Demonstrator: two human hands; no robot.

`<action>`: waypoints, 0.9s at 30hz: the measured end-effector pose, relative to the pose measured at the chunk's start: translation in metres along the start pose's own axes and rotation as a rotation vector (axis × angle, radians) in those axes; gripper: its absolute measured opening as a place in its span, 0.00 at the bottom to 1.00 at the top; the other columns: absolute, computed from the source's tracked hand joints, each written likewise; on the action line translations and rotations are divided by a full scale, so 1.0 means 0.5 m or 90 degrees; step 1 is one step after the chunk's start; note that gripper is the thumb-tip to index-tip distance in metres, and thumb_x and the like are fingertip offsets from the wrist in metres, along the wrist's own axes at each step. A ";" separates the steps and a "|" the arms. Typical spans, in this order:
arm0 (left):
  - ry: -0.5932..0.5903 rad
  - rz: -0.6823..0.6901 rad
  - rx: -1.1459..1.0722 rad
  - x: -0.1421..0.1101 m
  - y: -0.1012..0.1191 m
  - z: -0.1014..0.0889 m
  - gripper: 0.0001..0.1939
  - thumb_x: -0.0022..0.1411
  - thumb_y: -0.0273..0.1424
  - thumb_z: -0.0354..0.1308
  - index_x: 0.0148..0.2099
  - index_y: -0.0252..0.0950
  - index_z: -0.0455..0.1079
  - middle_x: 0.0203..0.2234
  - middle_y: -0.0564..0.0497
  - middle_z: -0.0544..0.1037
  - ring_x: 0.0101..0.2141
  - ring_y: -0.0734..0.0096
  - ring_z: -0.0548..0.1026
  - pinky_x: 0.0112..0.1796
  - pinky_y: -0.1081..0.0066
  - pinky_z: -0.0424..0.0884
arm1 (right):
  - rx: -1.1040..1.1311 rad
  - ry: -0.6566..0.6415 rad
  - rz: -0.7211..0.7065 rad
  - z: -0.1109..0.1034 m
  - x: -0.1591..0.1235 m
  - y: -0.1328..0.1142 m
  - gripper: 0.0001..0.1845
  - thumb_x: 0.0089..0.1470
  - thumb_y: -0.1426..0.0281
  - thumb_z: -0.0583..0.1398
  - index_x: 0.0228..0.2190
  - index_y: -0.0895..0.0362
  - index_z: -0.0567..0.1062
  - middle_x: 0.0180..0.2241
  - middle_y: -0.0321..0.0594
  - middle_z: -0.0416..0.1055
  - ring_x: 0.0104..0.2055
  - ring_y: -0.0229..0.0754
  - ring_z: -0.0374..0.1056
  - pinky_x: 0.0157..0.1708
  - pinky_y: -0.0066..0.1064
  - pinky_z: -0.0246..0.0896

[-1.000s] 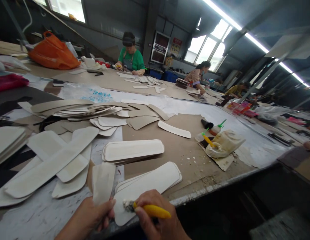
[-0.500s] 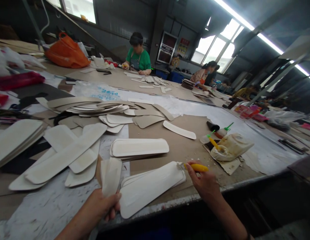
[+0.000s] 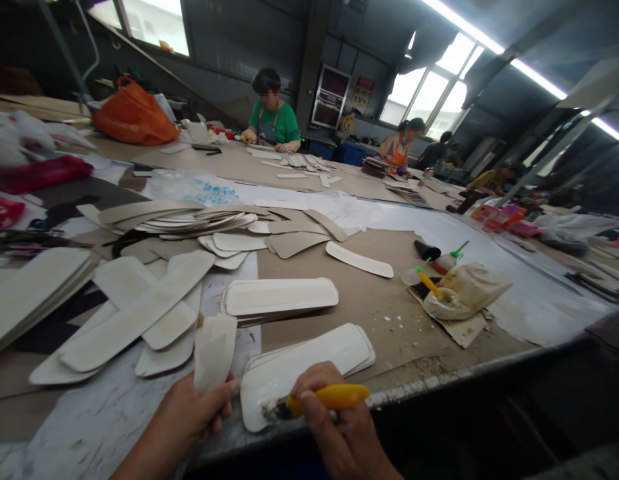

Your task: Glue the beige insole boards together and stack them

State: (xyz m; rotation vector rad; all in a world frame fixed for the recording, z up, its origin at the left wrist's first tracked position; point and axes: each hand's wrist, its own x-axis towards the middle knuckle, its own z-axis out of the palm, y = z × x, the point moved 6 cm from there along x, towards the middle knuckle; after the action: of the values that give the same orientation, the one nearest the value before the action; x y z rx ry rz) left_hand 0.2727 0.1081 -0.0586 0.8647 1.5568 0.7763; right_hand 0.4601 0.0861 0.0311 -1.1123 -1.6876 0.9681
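Brush [image 3: 342, 396] clamped in our right hand [image 3: 334, 427] meets six-o'clock pile [image 3: 302, 357]; left hand [image 3: 202, 410] grips strip [image 3: 214, 350] aside (for brushing room, presumably).

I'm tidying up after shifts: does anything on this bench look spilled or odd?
Yes: white flecks litter the brown surface beyond the right hand, and the pale container holding a yellow handle is stained, so that patch looks messy.

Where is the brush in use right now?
In the head view, low and near the centre: the right hand holds the brush, its bristles at the left end of the nearest white piece.
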 end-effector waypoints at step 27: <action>-0.091 0.179 -0.058 -0.122 0.047 0.078 0.12 0.54 0.35 0.55 0.38 0.33 0.72 0.31 0.49 0.78 0.36 0.61 0.74 0.36 0.71 0.67 | -0.095 -0.024 0.179 0.086 0.024 0.027 0.14 0.51 0.58 0.55 0.26 0.57 0.68 0.22 0.36 0.66 0.25 0.40 0.62 0.26 0.29 0.58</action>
State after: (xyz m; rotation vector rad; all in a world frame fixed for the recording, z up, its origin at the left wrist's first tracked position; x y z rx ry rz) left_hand 0.3194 0.0687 -0.0135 1.0614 1.2799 0.9580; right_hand 0.4208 0.0954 0.0078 -1.4686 -1.6853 1.0544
